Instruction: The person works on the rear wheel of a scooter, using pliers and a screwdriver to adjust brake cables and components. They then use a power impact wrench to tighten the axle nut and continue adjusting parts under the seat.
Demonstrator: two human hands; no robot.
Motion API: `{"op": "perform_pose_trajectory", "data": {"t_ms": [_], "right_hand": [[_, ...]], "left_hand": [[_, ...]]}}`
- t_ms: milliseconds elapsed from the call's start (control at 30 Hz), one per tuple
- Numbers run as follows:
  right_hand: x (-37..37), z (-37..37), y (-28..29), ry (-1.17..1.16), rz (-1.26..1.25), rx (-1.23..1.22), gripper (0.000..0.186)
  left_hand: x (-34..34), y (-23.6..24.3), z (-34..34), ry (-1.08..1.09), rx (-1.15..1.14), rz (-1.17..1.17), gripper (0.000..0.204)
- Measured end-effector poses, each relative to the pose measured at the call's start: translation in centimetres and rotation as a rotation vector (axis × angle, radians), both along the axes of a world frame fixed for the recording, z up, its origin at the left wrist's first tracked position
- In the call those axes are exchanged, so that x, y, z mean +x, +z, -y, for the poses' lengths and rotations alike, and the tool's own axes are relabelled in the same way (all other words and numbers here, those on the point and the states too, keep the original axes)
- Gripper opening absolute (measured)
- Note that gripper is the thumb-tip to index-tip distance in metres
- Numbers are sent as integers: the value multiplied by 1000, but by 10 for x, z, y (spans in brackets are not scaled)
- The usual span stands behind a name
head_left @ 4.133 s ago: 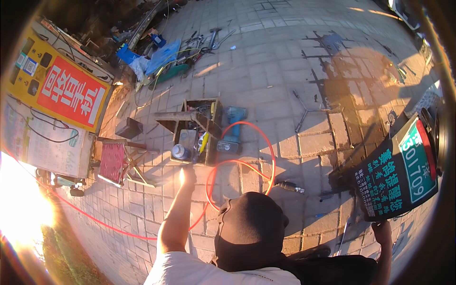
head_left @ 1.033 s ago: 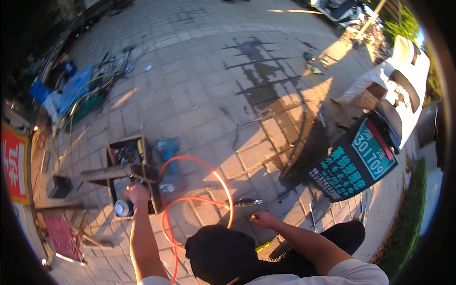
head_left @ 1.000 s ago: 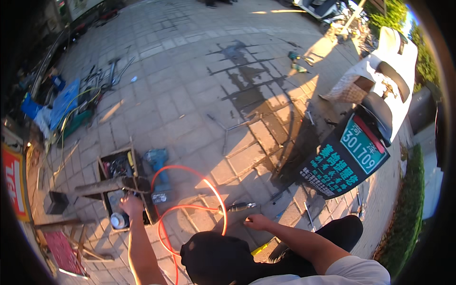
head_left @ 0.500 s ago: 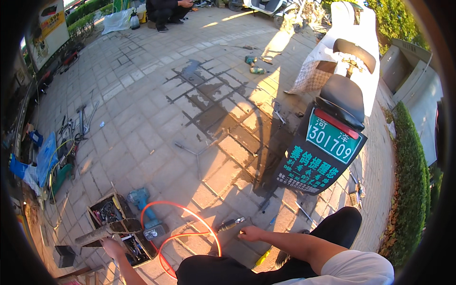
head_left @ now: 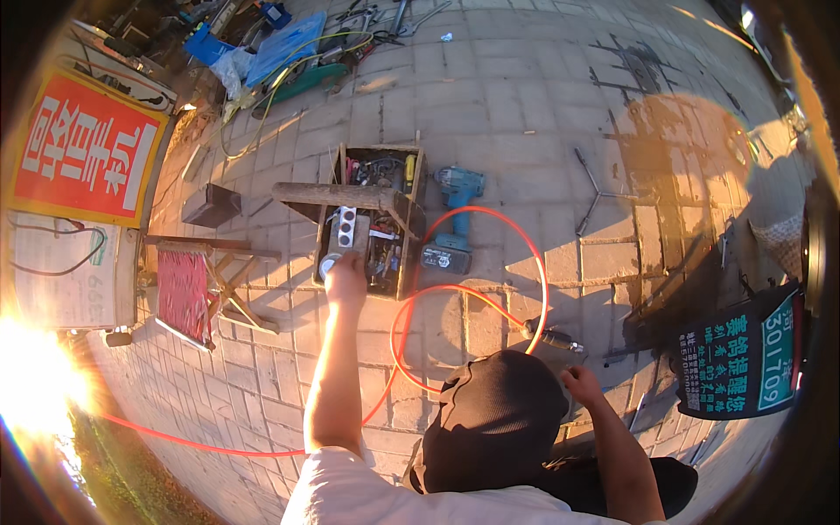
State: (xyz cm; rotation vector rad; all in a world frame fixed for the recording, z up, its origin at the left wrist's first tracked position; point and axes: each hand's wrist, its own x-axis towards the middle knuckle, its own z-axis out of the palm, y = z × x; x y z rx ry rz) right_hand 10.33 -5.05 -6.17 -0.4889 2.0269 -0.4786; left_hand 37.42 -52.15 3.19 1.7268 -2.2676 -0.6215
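One nearer left hand (head_left: 347,278), grip unclear, overlaps brown oblong wooden toolbox (head_left: 409,258) at seven o'clock, long axis twelve-to-six; curled right hand (head_left: 581,385), four o'clock

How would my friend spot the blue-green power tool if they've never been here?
Find the wooden toolbox on the brick paving. Just to its right lies the blue-green cordless power tool. Its pistol shape and chunky dark battery set it apart from the thin Y-shaped wrench.
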Motion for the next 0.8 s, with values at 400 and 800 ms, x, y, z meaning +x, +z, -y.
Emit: {"op": "perform_pose_trajectory", "data": {"t_ms": [400,800], "right_hand": [[0,11,8,-9,-21,-118,33],[-1,10,21,-41,3,-71,31]], "left_hand": [[-44,-62,87,-80,-188,406,42],[-36,-62,95,-303,-147,275,21]]}}
